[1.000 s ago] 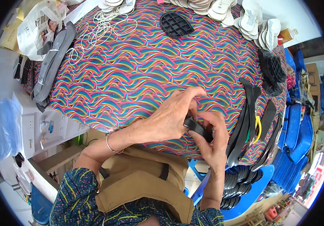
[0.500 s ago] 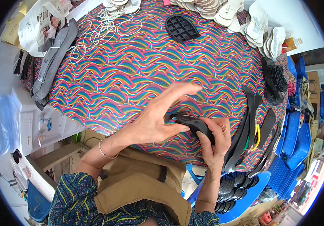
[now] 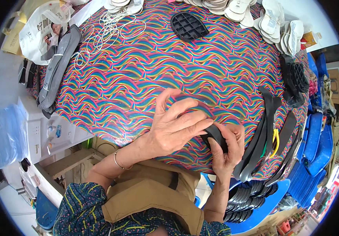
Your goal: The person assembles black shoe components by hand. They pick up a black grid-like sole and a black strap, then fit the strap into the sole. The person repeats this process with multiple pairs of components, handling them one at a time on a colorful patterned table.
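Near the front edge of the table, a curved black strip is held between my hands. My right hand wraps round it, thumb on the near side and fingers on the far side. My left hand reaches across from the left and appears to pinch the strip's left end between index finger and thumb, its other fingers fanned out. The left thumb is mostly hidden, and the hands cover part of the strip. Right of my hands lie long black straps with a yellow loop among them.
Far on the patterned tabletop sits a black gridded sole piece. White cord lies tangled at the far left, beside bundled dark strips. Pale insoles are piled at the far right. Black curved pieces rest on a blue stool below right.
My left hand has turned: its raised fingers have come down and closed at the strip's left end. My right hand keeps its hold. The whole view has shifted slightly.
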{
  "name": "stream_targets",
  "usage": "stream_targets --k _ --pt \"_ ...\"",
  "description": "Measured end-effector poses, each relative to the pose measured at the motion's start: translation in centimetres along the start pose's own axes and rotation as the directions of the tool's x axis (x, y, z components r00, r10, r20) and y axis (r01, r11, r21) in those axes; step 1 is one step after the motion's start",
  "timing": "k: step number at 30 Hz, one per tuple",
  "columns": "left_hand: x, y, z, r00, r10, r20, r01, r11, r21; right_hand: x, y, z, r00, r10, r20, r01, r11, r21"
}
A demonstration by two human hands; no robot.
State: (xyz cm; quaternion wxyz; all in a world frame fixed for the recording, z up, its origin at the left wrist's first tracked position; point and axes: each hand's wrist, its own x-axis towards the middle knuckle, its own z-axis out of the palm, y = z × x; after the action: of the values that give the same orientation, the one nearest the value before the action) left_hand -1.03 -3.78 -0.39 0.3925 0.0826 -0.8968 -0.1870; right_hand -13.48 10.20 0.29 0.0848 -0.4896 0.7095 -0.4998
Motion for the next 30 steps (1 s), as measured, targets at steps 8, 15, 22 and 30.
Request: stream_targets --k 8,15,22,30 --pt "0.5 -0.7 0.0 0.998 0.061 0.012 -0.061 0.996 0.067 -0.5 0.0 0.4 0.998 0.027 -0.058 -0.027 1.0 -0.005" --pt "1.7 -2.9 -0.1 0.915 0.4 0.045 -0.401 0.895 0.196 -0.5 -0.4 0.7 0.992 0.002 -0.126 -0.005 1.0 -0.022" --pt "2.8 -1.8 0.7 0.977 0.211 -0.03 -0.212 0.977 -0.029 -2.2 0.0 1.5 0.927 0.072 -0.369 -0.104 0.992 -0.07" --pt "1.4 4.4 1.6 0.735 -0.553 0.392 0.571 0.195 -0.797 -3.0 -0.8 3.7 0.706 0.66 -0.257 -0.09 0.443 0.892"
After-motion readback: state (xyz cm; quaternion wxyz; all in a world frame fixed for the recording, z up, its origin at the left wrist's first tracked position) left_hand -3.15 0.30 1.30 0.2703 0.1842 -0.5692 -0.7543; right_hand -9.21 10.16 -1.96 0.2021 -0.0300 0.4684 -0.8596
